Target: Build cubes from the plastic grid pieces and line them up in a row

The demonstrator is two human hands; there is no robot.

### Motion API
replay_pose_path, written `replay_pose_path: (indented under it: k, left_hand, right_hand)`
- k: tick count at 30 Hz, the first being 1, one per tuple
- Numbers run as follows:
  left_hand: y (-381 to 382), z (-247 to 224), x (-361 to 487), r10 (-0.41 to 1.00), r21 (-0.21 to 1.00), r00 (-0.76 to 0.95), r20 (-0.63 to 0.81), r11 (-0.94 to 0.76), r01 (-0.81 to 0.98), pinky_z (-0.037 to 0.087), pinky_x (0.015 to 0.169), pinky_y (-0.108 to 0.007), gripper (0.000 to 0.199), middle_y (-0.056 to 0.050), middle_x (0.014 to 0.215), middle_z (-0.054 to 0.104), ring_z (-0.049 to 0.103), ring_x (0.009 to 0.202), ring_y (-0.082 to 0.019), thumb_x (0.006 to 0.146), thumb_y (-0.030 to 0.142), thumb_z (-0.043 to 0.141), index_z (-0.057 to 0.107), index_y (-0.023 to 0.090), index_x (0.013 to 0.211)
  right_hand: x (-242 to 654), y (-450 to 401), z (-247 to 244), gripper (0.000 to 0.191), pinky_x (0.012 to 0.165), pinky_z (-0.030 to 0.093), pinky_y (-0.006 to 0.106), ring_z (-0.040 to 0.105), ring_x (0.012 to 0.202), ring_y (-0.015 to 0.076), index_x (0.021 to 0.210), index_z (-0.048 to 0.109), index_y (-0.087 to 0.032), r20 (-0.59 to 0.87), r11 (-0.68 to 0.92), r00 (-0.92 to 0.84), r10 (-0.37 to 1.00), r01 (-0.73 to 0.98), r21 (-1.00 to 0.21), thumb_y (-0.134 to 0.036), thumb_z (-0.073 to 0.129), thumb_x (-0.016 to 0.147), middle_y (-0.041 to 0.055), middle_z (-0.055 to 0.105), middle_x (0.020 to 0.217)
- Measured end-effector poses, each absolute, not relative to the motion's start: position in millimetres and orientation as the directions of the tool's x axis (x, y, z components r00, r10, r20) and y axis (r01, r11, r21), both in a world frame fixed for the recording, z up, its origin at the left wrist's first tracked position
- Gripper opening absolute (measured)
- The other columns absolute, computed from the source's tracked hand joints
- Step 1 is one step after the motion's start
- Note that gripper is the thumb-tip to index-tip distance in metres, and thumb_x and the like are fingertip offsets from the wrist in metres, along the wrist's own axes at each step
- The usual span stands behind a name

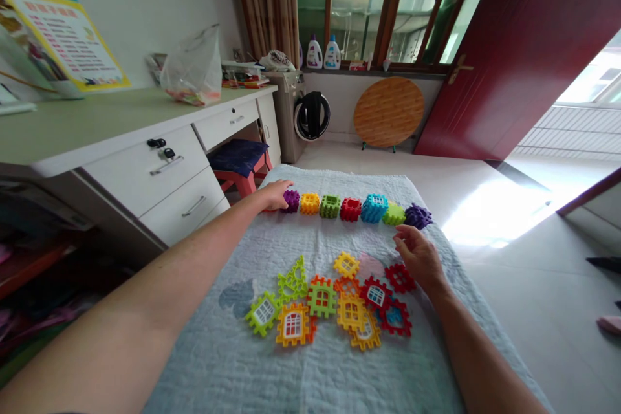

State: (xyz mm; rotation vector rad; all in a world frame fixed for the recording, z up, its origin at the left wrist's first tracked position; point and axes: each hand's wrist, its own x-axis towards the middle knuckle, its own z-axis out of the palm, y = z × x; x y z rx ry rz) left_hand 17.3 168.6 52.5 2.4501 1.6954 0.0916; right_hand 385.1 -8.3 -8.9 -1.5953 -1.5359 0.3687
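A row of stacked plastic window-tile blocks crosses the cloth. At its left end my left hand (pixel 276 195) rests beside the purple stack (pixel 291 201), fingers apart; a bit of orange-red shows beneath the hand. Rightward come a yellow stack (pixel 309 203), green stack (pixel 330 206), red stack (pixel 350 209), blue stack (pixel 374 208), lime stack (pixel 394 214) and dark purple stack (pixel 418 216). My right hand (pixel 420 257) hovers just in front of the right end, fingers loosely bent and apart, near a loose red tile (pixel 400 277). Nothing shows in its grasp.
Several loose tiles lie nearer me, among them a green-orange tile (pixel 322 298), a yellow tile (pixel 293 325) and a lime triangular tile (pixel 292 280). The blue cloth (pixel 233 362) covers the surface. A desk (pixel 130 119) and a stool (pixel 242 162) stand left.
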Motion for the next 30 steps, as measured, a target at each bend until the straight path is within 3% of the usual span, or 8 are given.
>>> replay_pose_path:
  k: [4,8,12,16,19,23,26,30]
  left_hand:
    - [142.5,61.2,18.4,0.922,0.186,0.369,0.116,-0.385,0.904,0.031,0.108,-0.036,0.067,-0.012,0.136,0.047,0.042,0.127,-0.029,0.065,0.022,0.063,0.045,0.014,0.129]
    - [84.7,65.2,26.7,0.853,0.295,0.414,0.317,-0.504,0.812,0.033,0.107,-0.04,0.051,-0.011,0.125,0.053,0.047,0.121,-0.027,0.071,0.025,0.062,0.053,0.015,0.12]
    - [21.1,58.2,38.7,0.828,0.431,0.516,0.218,-0.557,0.71,0.041,0.1,-0.037,0.042,-0.008,0.118,0.058,0.054,0.111,-0.024,0.075,0.025,0.06,0.056,0.018,0.116]
    - [-11.7,44.6,45.2,0.836,0.473,0.525,0.158,-0.531,0.703,0.041,0.099,-0.038,0.039,-0.009,0.117,0.06,0.055,0.109,-0.024,0.075,0.02,0.06,0.059,0.017,0.113]
    - [-18.0,34.9,46.4,0.866,0.517,0.481,0.138,-0.477,0.711,0.041,0.1,-0.038,0.039,-0.009,0.117,0.06,0.055,0.11,-0.024,0.075,0.018,0.059,0.06,0.016,0.114]
    - [-21.0,26.8,44.3,0.86,0.545,0.503,0.087,-0.464,0.699,0.04,0.101,-0.038,0.038,-0.01,0.118,0.06,0.054,0.111,-0.024,0.076,0.018,0.058,0.06,0.016,0.114]
    - [-21.2,24.1,39.4,0.837,0.539,0.541,0.075,-0.49,0.684,0.039,0.102,-0.039,0.036,-0.01,0.118,0.06,0.053,0.112,-0.024,0.075,0.017,0.059,0.061,0.016,0.112]
    - [-16.1,20.4,30.6,0.844,0.584,0.53,0.084,-0.473,0.66,0.041,0.099,-0.037,0.035,-0.009,0.116,0.06,0.054,0.108,-0.023,0.076,0.019,0.059,0.061,0.016,0.111]
  right_hand:
    - [387.9,-9.1,-5.4,0.027,0.061,0.045,0.029,0.056,0.059,0.015,0.099,0.062,-0.018,0.344,0.124,0.178,0.922,0.706,-0.697,-0.033,0.053,0.079,0.0015,0.064,0.072]
    - [388.5,-10.0,-1.9,0.023,0.059,0.042,0.028,0.054,0.057,0.0151,0.09,0.065,-0.017,0.335,0.107,0.147,0.931,0.767,-0.632,-0.032,0.052,0.078,0.0009,0.062,0.065]
    - [381.3,-12.0,2.1,0.019,0.058,0.043,0.029,0.054,0.056,0.0152,0.084,0.065,-0.018,0.283,0.143,0.055,0.958,0.76,-0.634,-0.03,0.052,0.078,0.0005,0.061,0.062]
    - [361.4,-17.8,7.0,0.022,0.082,0.046,0.038,0.06,0.086,0.021,0.09,0.067,-0.02,0.313,0.337,-0.174,0.934,0.722,-0.604,-0.019,0.051,0.076,0.0053,0.07,0.089]
    - [340.1,-23.9,8.9,0.041,0.095,0.04,0.043,0.054,0.107,0.0227,0.102,0.066,-0.023,0.311,0.478,-0.363,0.878,0.686,-0.549,-0.006,0.046,0.07,0.0047,0.067,0.11]
    - [315.3,-29.1,9.4,0.065,0.103,0.033,0.045,0.042,0.121,0.0239,0.123,0.056,-0.023,0.24,0.522,-0.468,0.85,0.699,-0.488,0.001,0.043,0.064,0.0036,0.058,0.13]
    - [306.0,-30.1,12.2,0.066,0.103,0.031,0.045,0.042,0.12,0.0247,0.126,0.054,-0.023,0.16,0.532,-0.524,0.837,0.708,-0.464,0.0,0.044,0.064,0.0041,0.058,0.129]
    - [307.1,-27.9,11.4,0.052,0.098,0.036,0.04,0.049,0.11,0.023,0.116,0.059,-0.022,0.142,0.499,-0.498,0.855,0.719,-0.484,-0.006,0.052,0.068,0.0056,0.061,0.117]
